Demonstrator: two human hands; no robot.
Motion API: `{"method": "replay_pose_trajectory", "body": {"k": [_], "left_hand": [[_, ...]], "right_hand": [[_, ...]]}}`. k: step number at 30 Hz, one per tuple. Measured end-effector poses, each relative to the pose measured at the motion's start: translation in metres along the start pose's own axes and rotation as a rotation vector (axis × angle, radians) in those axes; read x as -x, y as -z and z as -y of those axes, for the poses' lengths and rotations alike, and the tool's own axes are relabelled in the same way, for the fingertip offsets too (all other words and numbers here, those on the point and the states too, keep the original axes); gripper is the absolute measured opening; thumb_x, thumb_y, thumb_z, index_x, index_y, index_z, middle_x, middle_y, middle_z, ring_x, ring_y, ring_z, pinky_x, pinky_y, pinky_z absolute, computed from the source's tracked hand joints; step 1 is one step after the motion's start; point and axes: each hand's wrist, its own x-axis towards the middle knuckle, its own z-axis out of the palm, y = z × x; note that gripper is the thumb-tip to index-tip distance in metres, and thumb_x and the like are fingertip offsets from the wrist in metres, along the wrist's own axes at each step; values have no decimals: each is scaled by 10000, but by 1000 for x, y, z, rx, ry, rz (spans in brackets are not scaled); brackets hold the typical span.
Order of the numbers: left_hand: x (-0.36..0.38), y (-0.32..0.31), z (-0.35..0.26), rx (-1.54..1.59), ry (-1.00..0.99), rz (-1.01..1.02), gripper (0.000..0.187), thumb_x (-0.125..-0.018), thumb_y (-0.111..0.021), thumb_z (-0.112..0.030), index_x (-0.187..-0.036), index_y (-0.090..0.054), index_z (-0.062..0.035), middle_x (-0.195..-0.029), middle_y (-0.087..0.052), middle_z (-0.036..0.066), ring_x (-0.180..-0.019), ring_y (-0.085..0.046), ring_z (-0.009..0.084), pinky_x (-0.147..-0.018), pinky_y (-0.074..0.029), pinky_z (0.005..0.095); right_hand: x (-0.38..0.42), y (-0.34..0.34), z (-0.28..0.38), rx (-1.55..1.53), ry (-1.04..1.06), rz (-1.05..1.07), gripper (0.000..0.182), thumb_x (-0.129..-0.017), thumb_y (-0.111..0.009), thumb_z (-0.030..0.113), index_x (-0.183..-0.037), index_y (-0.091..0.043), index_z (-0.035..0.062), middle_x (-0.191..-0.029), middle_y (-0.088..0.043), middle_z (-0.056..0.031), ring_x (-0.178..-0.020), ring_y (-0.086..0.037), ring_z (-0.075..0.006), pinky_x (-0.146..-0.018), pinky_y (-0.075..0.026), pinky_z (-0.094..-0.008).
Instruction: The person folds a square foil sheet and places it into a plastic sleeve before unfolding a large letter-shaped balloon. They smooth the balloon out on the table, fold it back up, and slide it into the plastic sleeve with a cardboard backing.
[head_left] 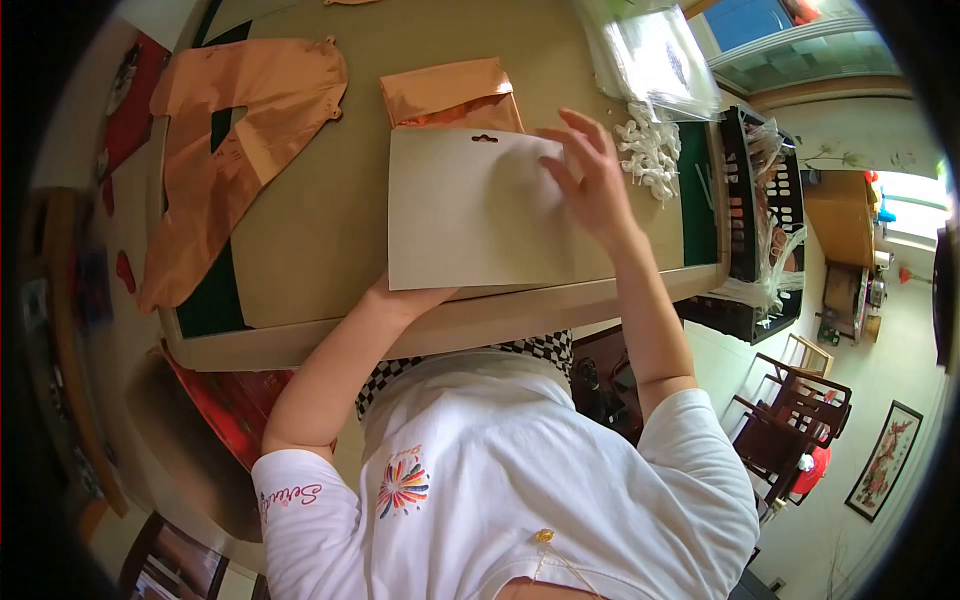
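Note:
A white card [470,215] with a hang hole near its far edge lies in front of me. My left hand [410,299] reaches beneath its near edge, its fingers hidden under the card. Over the card's right side is my right hand [590,170], open, with fingers apart and nothing in them. From behind the card's far edge sticks out a folded rose-gold foil balloon [450,93], its lower part covered by the card. Flat at the left of the table lies an unfolded rose-gold foil balloon [240,130] with small tabs and a cut-out.
Clear plastic bags [655,60] are stacked at the far right of the table [310,240]. Bundled white ribbons [650,155] lie just below them. Beyond the right edge stands a black crate [745,200] containing plastic-wrapped items. A dark wooden chair [795,410] is farther right.

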Motion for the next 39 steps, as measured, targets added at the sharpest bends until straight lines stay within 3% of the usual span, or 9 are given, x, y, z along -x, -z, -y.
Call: {"method": "replay_pose_trajectory", "body": {"k": [4, 11, 15, 18, 24, 29, 32, 35, 39], "left_hand": [[6, 0, -4, 127, 101, -90, 335, -899, -614, -196, -1186, -582, -27, -1128, -621, 141, -1032, -602, 299, -861, -515, 408], [54, 57, -9, -243, 44, 125, 185, -806, -601, 15, -987, -626, -9, -992, -649, 141, -912, -614, 340, -797, -522, 402], [43, 87, -24, -86, 12, -389, 177, -808, -547, 81, -946, -618, -3, -980, -664, 114, -924, -635, 323, -783, -518, 400], [13, 93, -17, -35, 184, -514, 205, -845, -512, 80, -985, -630, -14, -997, -661, 115, -945, -633, 317, -815, -513, 377], [-82, 95, 67, -230, 240, -586, 282, -933, -524, -176, -1133, -638, -15, -1024, -676, 152, -995, -633, 337, -869, -484, 421], [-152, 114, 103, -205, 420, -92, 484, -942, -487, -439, -1070, -660, -5, -760, -673, 154, -829, -658, 332, -776, -507, 397], [-178, 126, 115, -125, 519, 189, 612, -928, -455, -565, -1076, -650, -5, -829, -684, 122, -827, -658, 280, -744, -506, 379], [-171, 134, 105, 148, 772, 96, 656, -908, -460, -621, -1120, -638, -26, -942, -689, 91, -872, -657, 255, -764, -514, 378], [-140, 138, 90, 514, 782, -9, 611, -862, -622, -550, -1132, -626, -1, -1008, -677, 115, -935, -662, 245, -858, -532, 375]], "right_hand": [[22, -14, 31, -20, 121, 237, 454, -903, -626, 247, -1348, -547, 199, -1474, -412, -123, -1397, -336, -313, -1127, -273, -533], [28, -18, 32, 97, 173, 292, 464, -925, -589, 279, -1380, -516, 223, -1469, -429, -103, -1385, -360, -288, -1146, -243, -527], [28, -13, 27, 86, 239, 330, 443, -923, -594, 253, -1360, -539, 215, -1466, -436, -103, -1384, -365, -291, -1142, -252, -536], [29, -8, 22, 93, 305, 358, 424, -923, -594, 235, -1344, -557, 209, -1459, -445, -104, -1387, -363, -290, -1142, -255, -541], [33, -9, 16, 67, 382, 390, 426, -906, -590, 166, -1331, -567, 191, -1453, -454, -101, -1389, -362, -286, -1149, -252, -532], [32, -7, 18, 62, 374, 399, 436, -898, -575, 102, -1326, -578, 179, -1466, -446, -89, -1388, -371, -288, -1158, -245, -515], [33, -9, 15, 58, 403, 380, 537, -819, -599, 76, -1342, -548, 185, -1458, -445, -97, -1386, -364, -284, -1153, -251, -519], [33, -7, 16, 52, 390, 387, 545, -815, -603, 79, -1346, -543, 188, -1458, -445, -93, -1384, -365, -281, -1151, -253, -517], [34, -9, 16, 45, 396, 374, 536, -819, -604, 82, -1340, -546, 190, -1453, -450, -91, -1380, -370, -279, -1148, -257, -514]]}}
